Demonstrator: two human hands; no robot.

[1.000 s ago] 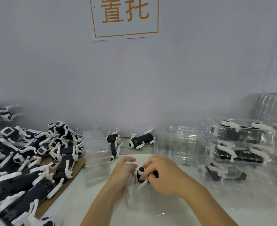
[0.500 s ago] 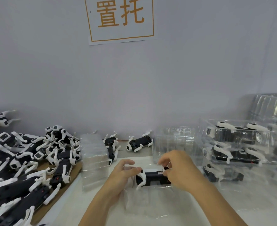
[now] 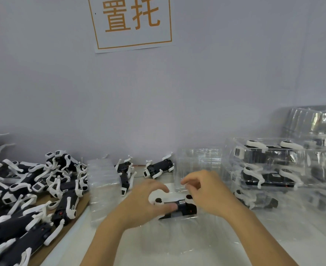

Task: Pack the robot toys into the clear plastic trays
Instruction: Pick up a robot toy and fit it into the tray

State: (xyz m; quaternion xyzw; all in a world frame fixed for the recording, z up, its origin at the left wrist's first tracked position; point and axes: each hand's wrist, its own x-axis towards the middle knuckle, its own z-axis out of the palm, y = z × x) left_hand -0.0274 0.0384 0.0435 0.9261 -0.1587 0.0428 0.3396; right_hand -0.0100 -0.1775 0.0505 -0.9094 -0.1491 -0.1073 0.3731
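Observation:
A black and white robot toy lies lengthwise in a clear plastic tray on the white table in front of me. My left hand grips the toy's left end, fingers curled over its white leg and thumb along the front of the body. My right hand is at the toy's right end, its fingers curled over the white leg there. The hands hide both ends of the toy.
Several loose robot toys are piled on brown cardboard at the left. A stack of clear trays stands beside them, and two more toys lie at the back. Empty trays and stacked packed trays fill the right.
The toy went from bunched between both hands to lying lengthwise in the tray. My hands moved apart to its two ends and now press it lower.

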